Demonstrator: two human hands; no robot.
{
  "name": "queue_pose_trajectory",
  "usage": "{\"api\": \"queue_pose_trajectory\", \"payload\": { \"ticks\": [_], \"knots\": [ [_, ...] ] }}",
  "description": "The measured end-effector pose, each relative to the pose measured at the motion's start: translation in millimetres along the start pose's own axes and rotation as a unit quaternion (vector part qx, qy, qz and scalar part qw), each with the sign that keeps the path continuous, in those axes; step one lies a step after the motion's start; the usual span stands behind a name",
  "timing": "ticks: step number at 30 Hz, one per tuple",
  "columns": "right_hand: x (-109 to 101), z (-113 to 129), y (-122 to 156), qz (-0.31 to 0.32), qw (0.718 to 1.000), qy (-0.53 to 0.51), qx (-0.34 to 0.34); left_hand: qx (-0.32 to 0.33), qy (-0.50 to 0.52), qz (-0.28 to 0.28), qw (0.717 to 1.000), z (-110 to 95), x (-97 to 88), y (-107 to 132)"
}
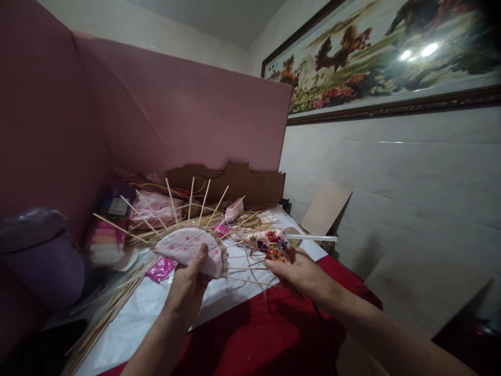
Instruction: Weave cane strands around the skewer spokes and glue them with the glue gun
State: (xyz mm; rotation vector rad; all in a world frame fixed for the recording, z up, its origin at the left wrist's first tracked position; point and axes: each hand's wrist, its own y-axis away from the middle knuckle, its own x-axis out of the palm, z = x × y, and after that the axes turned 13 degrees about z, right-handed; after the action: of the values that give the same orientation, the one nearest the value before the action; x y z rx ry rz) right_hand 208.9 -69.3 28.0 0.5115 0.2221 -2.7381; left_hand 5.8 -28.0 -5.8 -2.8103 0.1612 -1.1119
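Note:
My left hand grips a half-round piece covered in pink dotted cloth, thumb on its face. Thin wooden sticks fan out from the curved edge, and twine-like material runs along its rim. In my right hand is a flower-patterned glue gun, with a translucent glue stick poking out of its back end. The gun points left toward the sticks on the right side of the half-round piece. Whether its nozzle touches anything I cannot tell.
Under my hands lie white paper and a red cloth. Folded dotted cloth, bundled sticks and a torn cardboard sheet sit behind. A lidded purple bin stands left; a board leans on the right wall.

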Motion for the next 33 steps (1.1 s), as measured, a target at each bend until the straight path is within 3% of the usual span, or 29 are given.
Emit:
{"api": "queue_pose_trajectory", "payload": {
  "ticks": [33],
  "knots": [
    [-1, 6, 16, -0.005, 0.999, -0.047, 0.016, -0.009, 0.035, -0.011, 0.999, -3, 1.8, 0]
  ]
}}
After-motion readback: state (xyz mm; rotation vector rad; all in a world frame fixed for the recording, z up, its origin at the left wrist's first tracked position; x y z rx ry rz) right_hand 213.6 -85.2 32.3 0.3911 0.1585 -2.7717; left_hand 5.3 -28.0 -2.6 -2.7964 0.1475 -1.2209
